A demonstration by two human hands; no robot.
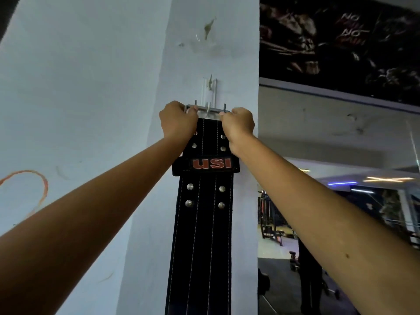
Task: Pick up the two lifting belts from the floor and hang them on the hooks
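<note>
A black lifting belt [202,223] with white stitching, metal studs and a red "USI" loop hangs straight down against a white pillar. Its metal buckle [208,110] is at the top, level with the lower hook [208,108] of a white wall hook plate [210,87]; an upper hook on the plate is bare. My left hand [178,121] grips the buckle's left end and my right hand [238,125] grips its right end. I cannot tell whether the buckle rests on the hook. A second belt is not in view.
The white pillar [193,53] has a sharp right edge, beyond which a gym room with machines [272,223] opens. A dark poster [341,42] fills the upper right. A white wall with an orange scribble [27,189] lies to the left.
</note>
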